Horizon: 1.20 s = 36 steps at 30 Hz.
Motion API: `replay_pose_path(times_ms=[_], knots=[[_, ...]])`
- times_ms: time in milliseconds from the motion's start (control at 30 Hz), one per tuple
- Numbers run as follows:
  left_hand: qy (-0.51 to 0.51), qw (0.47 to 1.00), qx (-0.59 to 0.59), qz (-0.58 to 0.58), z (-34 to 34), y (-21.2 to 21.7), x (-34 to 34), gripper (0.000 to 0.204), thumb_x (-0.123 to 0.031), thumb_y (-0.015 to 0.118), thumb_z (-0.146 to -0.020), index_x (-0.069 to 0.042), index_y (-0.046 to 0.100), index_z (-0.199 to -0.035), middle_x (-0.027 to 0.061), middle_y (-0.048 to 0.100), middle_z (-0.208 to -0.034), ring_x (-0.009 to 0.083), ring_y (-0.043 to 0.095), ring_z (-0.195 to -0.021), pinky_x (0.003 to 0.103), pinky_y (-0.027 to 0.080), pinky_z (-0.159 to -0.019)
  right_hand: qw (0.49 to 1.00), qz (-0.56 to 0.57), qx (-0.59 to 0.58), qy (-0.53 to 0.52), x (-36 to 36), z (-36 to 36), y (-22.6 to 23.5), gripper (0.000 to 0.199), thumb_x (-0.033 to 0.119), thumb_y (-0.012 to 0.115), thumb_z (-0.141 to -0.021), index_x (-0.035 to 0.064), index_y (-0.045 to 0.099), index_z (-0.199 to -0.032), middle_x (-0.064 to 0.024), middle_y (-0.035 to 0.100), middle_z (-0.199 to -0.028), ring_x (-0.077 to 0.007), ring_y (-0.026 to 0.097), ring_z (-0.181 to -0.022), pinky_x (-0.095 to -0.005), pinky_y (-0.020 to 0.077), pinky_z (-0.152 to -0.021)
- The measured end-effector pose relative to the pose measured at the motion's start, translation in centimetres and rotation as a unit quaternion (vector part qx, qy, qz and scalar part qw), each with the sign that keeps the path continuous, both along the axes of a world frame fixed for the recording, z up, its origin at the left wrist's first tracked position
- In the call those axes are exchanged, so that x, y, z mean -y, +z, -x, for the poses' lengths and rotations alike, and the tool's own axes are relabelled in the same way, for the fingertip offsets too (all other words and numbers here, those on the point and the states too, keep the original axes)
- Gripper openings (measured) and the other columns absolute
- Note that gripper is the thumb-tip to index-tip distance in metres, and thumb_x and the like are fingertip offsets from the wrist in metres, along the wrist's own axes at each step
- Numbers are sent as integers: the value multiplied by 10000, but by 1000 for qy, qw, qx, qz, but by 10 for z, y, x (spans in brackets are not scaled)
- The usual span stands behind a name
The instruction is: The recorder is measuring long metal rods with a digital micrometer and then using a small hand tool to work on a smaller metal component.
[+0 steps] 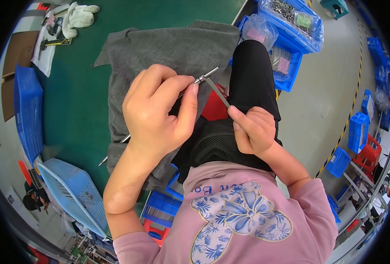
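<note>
My left hand (157,108) is closed around a slim shiny metal rod (211,72), thumb and forefinger pinching it near a stepped collar. One end sticks out past the fingertips; the other emerges below the wrist, over the table. Between the thumb and curled fingers of my right hand (254,130) is a thin flat grey file (218,93). Its far tip meets the rod just beyond the collar, at a steep angle. Whether the file's surface is toothed is too small to tell. Both hands are above a grey cloth (168,46) and my lap.
The cloth lies on a green tabletop (78,92). A blue basket (28,110) and a light-blue basket (74,189) line the left side. White gloves (80,20) and a caliper (54,42) lie at far left. Blue bins of metal parts (291,57) stand beyond my knee.
</note>
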<state>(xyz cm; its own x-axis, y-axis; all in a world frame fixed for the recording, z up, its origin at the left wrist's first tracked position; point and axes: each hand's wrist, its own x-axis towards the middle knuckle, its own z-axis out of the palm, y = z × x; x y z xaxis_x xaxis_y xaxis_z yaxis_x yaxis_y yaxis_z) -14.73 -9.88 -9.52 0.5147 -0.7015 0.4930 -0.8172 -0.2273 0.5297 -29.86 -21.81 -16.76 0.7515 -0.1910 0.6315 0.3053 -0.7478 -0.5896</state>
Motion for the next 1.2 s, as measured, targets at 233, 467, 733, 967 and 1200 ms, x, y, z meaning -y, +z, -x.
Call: replay_pose_path(times_ms=[233,467,733,967,1200], knots=[[4,1000,-6,-3,1,1,0,128,-6,647,-569,-46,586,-674,35,489,-626,185,479,-531,275,379,-465,1000,14,-14,-4,1,0,0,365,-97,535,-615,-53,565,-976,-25,390,-458,-151,342,-343,-251,303,-381],[-24,1000,-13,4,-1,-3,1,144,42,641,-560,-24,556,-655,52,478,-621,202,470,-526,284,371,-458,997,62,-22,-33,-2,-10,10,394,-92,535,-550,-35,595,-936,-12,361,-452,-145,328,-342,-248,274,-378],[-21,999,-37,17,-1,-4,4,144,50,634,-564,-20,523,-623,54,468,-612,208,458,-515,292,366,-452,995,93,-31,-32,5,-6,7,424,-91,534,-512,-16,609,-923,-2,328,-444,-134,327,-347,-257,243,-373],[-34,999,-36,-7,-1,0,-2,128,85,624,-615,11,525,-645,75,497,-630,172,470,-507,246,365,-447,992,106,-42,-50,1,-22,32,449,-77,520,-504,-3,618,-936,4,319,-434,-128,304,-339,-256,231,-372],[-29,999,-34,-1,1,-2,2,137,65,629,-581,-5,526,-638,66,481,-621,196,467,-515,269,369,-458,992,111,-31,-57,2,-37,34,420,-71,532,-534,14,622,-935,8,355,-438,-115,333,-348,-244,250,-379]])
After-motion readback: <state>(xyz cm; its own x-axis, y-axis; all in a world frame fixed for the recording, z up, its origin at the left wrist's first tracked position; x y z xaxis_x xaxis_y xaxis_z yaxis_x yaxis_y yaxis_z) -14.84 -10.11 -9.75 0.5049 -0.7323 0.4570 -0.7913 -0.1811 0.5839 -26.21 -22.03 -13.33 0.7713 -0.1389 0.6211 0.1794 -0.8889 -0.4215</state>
